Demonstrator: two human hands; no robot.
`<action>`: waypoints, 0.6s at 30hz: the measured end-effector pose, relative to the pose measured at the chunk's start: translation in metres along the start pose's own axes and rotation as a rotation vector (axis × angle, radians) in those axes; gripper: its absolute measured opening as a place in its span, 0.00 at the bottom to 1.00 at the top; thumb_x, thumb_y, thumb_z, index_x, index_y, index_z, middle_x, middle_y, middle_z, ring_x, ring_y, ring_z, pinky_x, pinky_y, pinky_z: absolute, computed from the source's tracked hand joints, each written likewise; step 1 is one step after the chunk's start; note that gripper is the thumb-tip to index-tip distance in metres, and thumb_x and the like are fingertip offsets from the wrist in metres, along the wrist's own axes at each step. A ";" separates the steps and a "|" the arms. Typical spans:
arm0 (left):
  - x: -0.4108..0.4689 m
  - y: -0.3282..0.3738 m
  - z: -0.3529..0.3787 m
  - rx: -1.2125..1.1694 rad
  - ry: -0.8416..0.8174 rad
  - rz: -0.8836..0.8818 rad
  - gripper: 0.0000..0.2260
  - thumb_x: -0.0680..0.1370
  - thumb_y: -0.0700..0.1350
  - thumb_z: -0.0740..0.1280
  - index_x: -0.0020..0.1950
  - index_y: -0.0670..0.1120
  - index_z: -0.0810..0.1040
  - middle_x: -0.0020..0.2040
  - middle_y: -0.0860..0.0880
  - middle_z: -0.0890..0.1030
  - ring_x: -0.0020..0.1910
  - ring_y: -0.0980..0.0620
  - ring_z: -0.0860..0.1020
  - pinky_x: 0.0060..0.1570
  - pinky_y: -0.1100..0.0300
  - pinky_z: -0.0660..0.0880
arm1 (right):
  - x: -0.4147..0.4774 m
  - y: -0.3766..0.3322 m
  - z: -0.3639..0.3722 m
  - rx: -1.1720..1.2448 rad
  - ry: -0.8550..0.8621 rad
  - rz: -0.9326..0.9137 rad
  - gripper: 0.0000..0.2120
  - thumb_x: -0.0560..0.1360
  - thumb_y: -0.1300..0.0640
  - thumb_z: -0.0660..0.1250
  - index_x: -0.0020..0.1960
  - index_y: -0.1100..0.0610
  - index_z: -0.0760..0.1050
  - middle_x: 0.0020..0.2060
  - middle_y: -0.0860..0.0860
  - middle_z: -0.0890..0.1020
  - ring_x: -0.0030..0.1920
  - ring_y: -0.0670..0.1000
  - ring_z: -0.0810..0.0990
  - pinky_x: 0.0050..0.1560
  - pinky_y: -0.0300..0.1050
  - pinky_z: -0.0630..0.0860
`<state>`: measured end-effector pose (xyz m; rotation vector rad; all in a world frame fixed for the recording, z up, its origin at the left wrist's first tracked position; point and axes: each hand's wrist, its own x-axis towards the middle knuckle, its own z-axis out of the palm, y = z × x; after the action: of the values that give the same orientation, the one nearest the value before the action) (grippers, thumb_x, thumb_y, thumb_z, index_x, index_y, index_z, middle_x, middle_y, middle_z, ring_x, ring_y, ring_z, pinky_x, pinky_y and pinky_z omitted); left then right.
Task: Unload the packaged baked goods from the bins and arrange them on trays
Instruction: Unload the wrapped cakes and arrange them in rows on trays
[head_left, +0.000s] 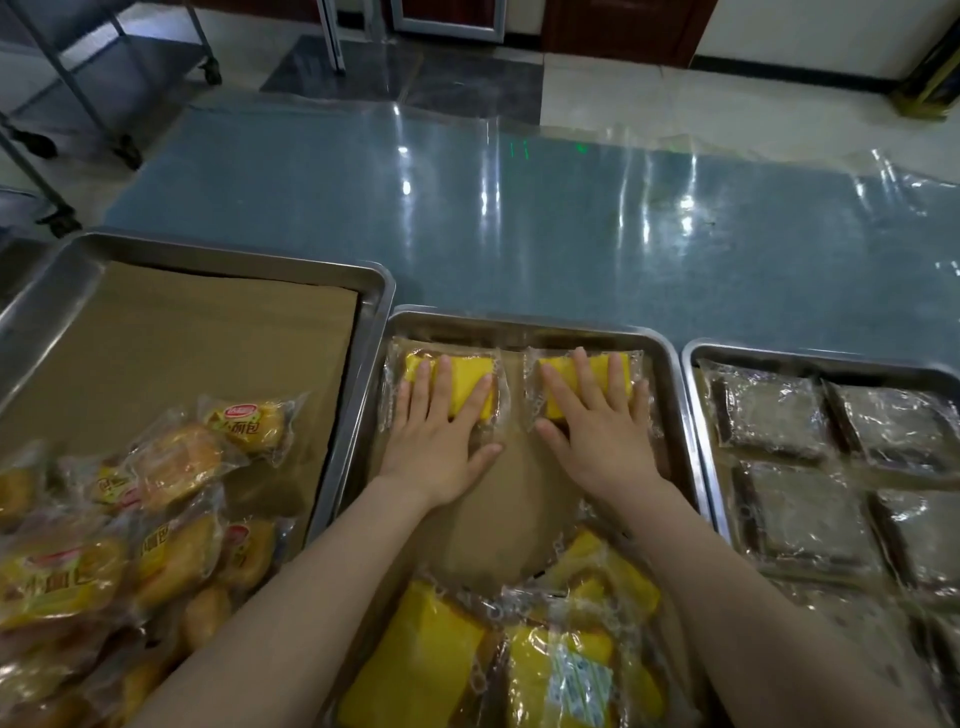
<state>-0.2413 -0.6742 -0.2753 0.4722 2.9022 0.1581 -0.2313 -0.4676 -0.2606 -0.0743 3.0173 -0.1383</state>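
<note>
- The left hand (435, 436) lies flat, fingers spread, on a yellow cake pack (451, 387) at the middle tray's (524, 323) far left corner.
- The right hand (597, 431) lies flat, fingers spread, on another yellow pack (582, 384) near the far right corner.

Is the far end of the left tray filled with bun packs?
No: bun packs lie heaped at the near end of the left tray; the far end shows only brown paper.

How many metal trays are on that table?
3. The left tray holds bagged buns, the middle tray yellow cakes, the right tray dark wrapped squares. Others may sit outside the view.
</note>
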 end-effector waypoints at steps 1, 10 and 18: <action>0.004 0.000 0.000 -0.003 0.006 0.007 0.34 0.76 0.68 0.47 0.71 0.61 0.29 0.71 0.44 0.26 0.69 0.43 0.24 0.63 0.49 0.24 | 0.002 -0.001 0.001 -0.005 -0.008 0.012 0.31 0.75 0.32 0.44 0.76 0.38 0.41 0.77 0.48 0.38 0.73 0.58 0.29 0.70 0.65 0.33; 0.004 0.001 -0.014 -0.071 0.146 0.047 0.34 0.78 0.64 0.49 0.72 0.58 0.27 0.72 0.46 0.25 0.71 0.48 0.26 0.66 0.54 0.28 | -0.002 -0.010 0.004 -0.004 -0.017 0.062 0.31 0.78 0.35 0.45 0.77 0.42 0.38 0.77 0.50 0.37 0.73 0.61 0.29 0.67 0.65 0.30; -0.098 0.013 -0.042 -0.552 -0.015 0.014 0.28 0.80 0.54 0.58 0.77 0.54 0.50 0.77 0.56 0.51 0.75 0.56 0.50 0.70 0.59 0.49 | -0.087 -0.005 -0.032 0.628 0.062 -0.002 0.15 0.78 0.49 0.64 0.64 0.45 0.75 0.63 0.42 0.75 0.68 0.50 0.70 0.67 0.45 0.64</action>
<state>-0.1552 -0.6962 -0.2153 0.3857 2.6713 0.9168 -0.1483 -0.4652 -0.2186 -0.0136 2.8754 -1.0831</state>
